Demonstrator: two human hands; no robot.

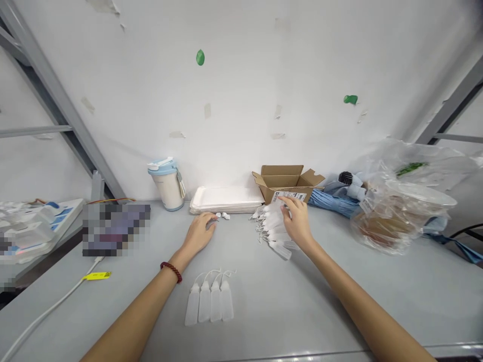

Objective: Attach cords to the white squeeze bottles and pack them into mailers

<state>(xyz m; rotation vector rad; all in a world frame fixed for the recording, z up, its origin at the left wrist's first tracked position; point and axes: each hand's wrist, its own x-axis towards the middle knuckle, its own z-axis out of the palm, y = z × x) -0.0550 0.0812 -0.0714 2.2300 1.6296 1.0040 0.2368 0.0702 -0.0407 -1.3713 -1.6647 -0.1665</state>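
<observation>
At the far left a white cable (56,300) with a yellow tab (97,276) crosses the table (256,306); then comes a lidded cup (168,187). My left hand (199,233) curls beside small white pieces (226,216) before a white stack (226,197); I cannot tell whether it pinches one. Four stringed tags (206,304) lie in a row nearer me. Farther right, a tag pile (272,221) fans out before a cardboard box (281,182), my right hand (297,218) over its right side, thumb and fingers spread apart.
</observation>
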